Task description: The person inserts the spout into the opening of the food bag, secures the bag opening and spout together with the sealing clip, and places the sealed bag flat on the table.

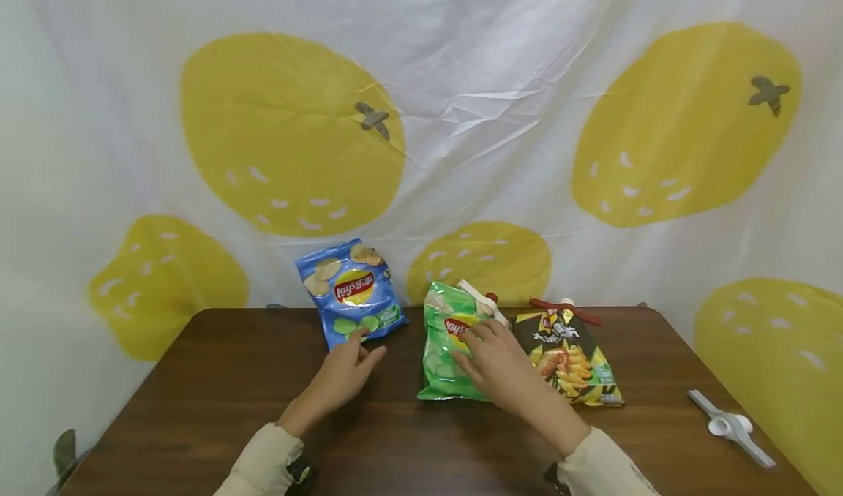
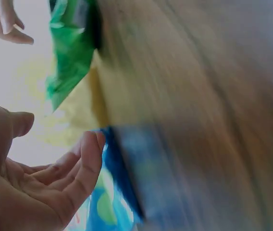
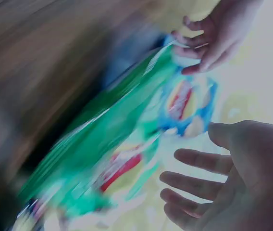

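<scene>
A blue Lay's chip bag (image 1: 356,291) leans near the curtain, left of centre. My left hand (image 1: 342,372) is just in front of its lower edge, fingers loosely bent, holding nothing; the left wrist view shows the palm (image 2: 35,187) and parted thumb. Right of the middle is a green Lay's chip bag (image 1: 440,357). My right hand (image 1: 497,361) is in front of it, covering its right part, and in the right wrist view the fingers (image 3: 194,187) are spread with nothing between them. Whether either hand touches a bag, I cannot tell.
A black chip bag (image 1: 573,357) is right of the green one, with a red bag clip (image 1: 566,310) at its top. A white clip (image 1: 484,300) shows behind the green bag. A grey clip with a white round part (image 1: 727,426) lies by the brown table's (image 1: 263,408) right edge.
</scene>
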`<state>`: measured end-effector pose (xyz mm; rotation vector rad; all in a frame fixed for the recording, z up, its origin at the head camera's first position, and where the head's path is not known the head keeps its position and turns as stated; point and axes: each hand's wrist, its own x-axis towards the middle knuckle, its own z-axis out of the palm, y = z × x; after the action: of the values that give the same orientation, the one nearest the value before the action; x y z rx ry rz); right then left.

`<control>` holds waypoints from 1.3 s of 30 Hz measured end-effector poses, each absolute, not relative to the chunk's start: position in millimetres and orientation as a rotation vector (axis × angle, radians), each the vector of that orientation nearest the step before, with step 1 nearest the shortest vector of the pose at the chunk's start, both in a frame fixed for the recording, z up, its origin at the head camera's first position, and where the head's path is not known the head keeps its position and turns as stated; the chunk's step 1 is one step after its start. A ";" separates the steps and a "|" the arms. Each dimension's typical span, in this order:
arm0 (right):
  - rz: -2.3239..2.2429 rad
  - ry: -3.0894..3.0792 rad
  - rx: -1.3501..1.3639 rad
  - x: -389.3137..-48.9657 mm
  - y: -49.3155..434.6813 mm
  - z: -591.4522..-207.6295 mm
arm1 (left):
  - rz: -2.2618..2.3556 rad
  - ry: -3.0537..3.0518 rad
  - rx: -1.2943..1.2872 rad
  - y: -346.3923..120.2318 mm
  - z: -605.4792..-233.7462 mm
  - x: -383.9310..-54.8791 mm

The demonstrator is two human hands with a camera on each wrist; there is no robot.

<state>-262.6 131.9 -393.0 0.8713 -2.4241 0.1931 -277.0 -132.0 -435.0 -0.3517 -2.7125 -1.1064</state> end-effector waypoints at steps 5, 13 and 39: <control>0.347 -2.532 0.919 -272.2 83.9 -379.6 | -1.117 -2.587 -0.237 -162.9 -432.5 -270.6; 0.653 -2.755 0.874 -312.8 28.8 -387.0 | -1.185 -2.559 -0.113 -190.7 -442.9 -292.2; 0.795 -2.960 0.626 -337.3 2.7 -422.9 | -1.444 -2.627 0.101 -204.6 -466.1 -327.6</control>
<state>-337.3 2.7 -422.9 0.6264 -2.9600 0.7955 -327.6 -204.6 -466.1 0.1005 -2.6268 -1.4443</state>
